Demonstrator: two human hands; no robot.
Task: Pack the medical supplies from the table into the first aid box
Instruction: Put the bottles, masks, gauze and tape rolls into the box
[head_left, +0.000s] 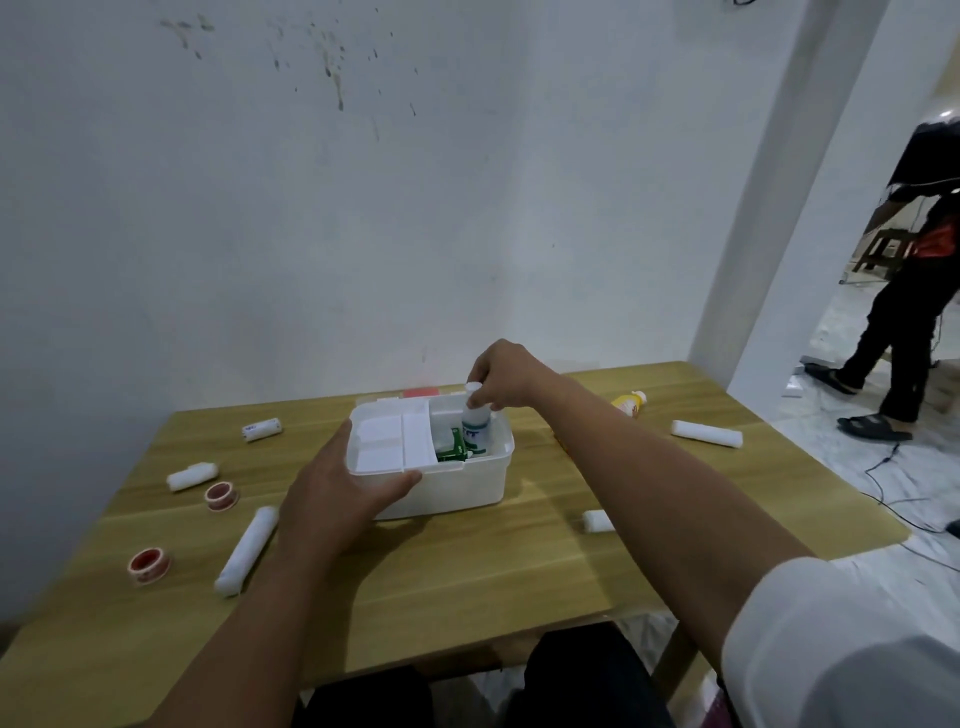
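On the left of the table (467, 582) lay two red tape rolls (150, 566), a long gauze roll (248, 551) and two short ones (191, 477). The left hand (332, 499) gripped the near-left corner of the open white box (457, 483), thumb along its rim beside the inner tray (392, 439). The right hand (501, 376) pinched the cap of a white bottle (475, 426), upright in the box's right compartment by a green packet (453, 448), while a yellow bottle (629, 402) and more rolls (706, 434) lay to the right.
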